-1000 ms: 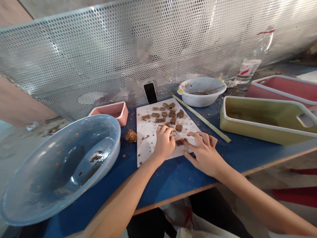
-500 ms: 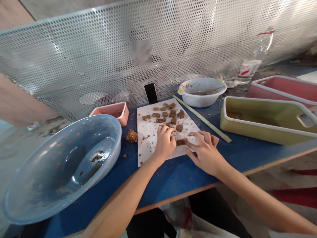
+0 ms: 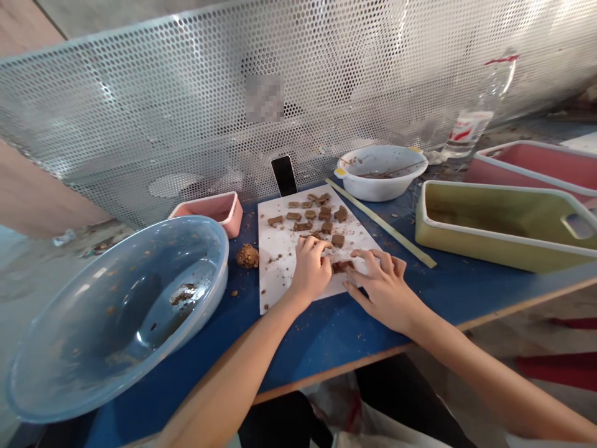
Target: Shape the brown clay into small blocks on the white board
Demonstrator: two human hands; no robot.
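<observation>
A small brown block of what looks like clay [image 3: 342,266] lies on the white board [image 3: 275,286], between my two hands. My left hand [image 3: 311,266] rests on the board with its fingers curled, and its thumb side meets the block's left end. At the block's right end is my right hand [image 3: 385,283], its fingers apart and a fingertip at the clay; its thumb reaches below. Several similar clay pieces [image 3: 310,214] stand in loose rows farther up the board, some shaped unlike plain blocks. Clay crumbs are scattered around them.
On the blue table [image 3: 326,348], a large blue basin [image 3: 116,311] and a clay lump [image 3: 247,256] stand left. A phone [image 3: 284,175] leans behind the board. To the right are a flat stick [image 3: 382,224], white bowl [image 3: 382,186], green bin [image 3: 485,242] and bottle [image 3: 471,127].
My right hand has shifted slightly left, and its fingers have drawn back from lying on the block's right part. The block's surface now looks more uneven. My left hand stays in place.
</observation>
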